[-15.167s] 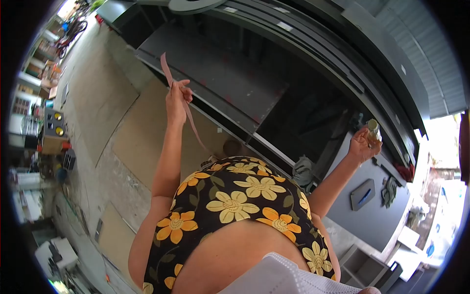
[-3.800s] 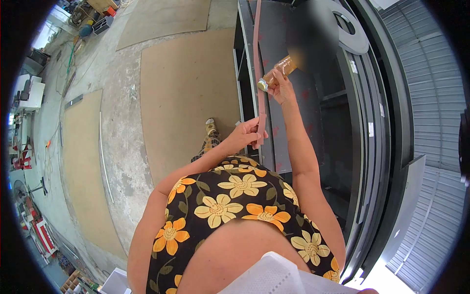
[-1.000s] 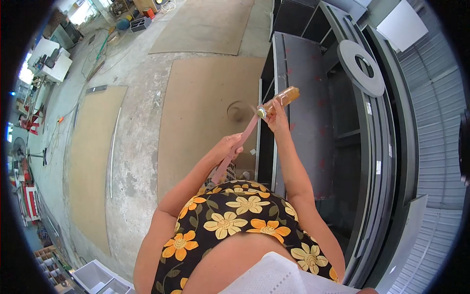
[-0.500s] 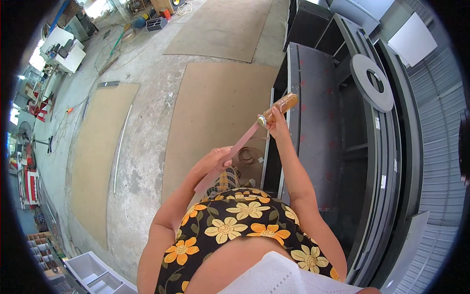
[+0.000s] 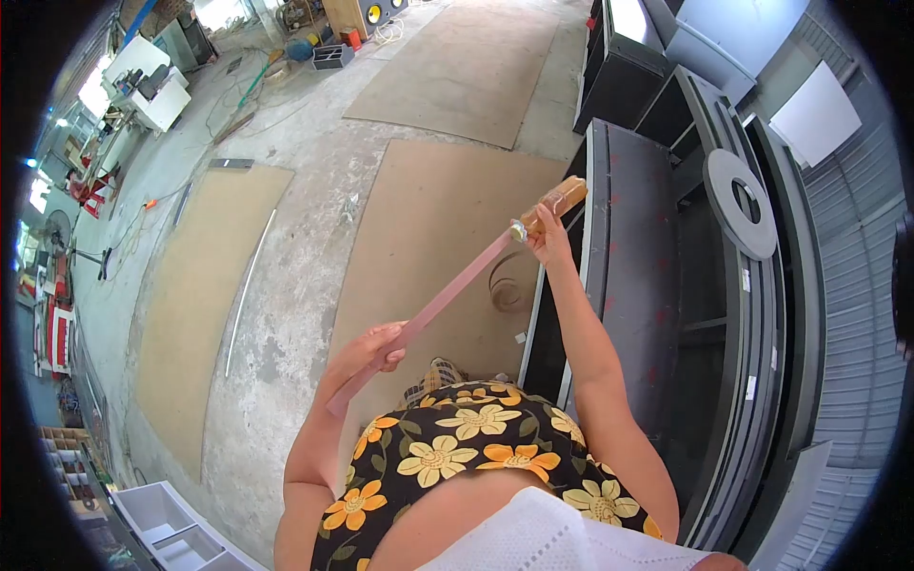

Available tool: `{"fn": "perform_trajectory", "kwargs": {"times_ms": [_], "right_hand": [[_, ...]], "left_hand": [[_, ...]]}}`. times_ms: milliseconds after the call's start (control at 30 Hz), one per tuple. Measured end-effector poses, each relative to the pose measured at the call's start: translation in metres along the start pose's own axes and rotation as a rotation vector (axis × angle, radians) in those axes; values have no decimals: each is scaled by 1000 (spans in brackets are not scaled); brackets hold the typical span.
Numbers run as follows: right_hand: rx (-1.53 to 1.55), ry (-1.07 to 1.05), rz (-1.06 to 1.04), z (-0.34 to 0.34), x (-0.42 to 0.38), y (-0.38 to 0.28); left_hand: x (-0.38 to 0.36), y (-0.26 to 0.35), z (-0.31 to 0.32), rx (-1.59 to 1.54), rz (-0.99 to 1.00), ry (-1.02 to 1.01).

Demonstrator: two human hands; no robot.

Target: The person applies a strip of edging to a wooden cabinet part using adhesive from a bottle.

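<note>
Step in hand, judged: pink strip (image 5: 457, 290) held straight at the mouth of the amber bottle (image 5: 564, 194). Left hand (image 5: 367, 350) grasps the strip near its near-left end; right hand (image 5: 549, 235) grips the bottle beside the dark cabinet (image 5: 630, 214). Contact at the mouth unclear. Next move likely calls for steady tension and alignment. Strip's long axis: near left to far right; bottle roughly in line, mouth pointing near-left.

Patchy concrete floor (image 5: 290, 295), brown boards (image 5: 205, 314), grey corrugated wall (image 5: 864, 285), perhaps a bright window (image 5: 219, 13) beyond
</note>
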State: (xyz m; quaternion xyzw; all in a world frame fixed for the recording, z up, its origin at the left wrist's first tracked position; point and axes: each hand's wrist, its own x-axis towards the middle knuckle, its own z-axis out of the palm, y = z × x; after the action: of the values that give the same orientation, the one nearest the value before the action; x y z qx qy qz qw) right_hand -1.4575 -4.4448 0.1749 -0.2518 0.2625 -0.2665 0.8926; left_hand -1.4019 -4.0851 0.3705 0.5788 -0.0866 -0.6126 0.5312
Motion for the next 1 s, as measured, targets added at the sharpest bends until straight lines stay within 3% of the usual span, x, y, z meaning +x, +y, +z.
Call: {"fn": "perform_trajectory", "kwargs": {"times_ms": [500,600,633,933,967,1000], "right_hand": [[78,-201,-275,59,46,-92],[57,-184,-363,77,45,-128],[63,-206,-401,50,52,-154],[-65,-253,-652,79,19,-293],[-174,-400,-738,84,8,-301],[-187,-367,-734,92,-2,-309]], "left_hand": [[-22,20,-14,-32,120,42],[-25,29,-27,17,161,33],[-8,23,-3,55,171,46],[18,45,7,48,280,-148],[22,44,6,43,282,-168],[25,45,5,39,284,-188]]}}
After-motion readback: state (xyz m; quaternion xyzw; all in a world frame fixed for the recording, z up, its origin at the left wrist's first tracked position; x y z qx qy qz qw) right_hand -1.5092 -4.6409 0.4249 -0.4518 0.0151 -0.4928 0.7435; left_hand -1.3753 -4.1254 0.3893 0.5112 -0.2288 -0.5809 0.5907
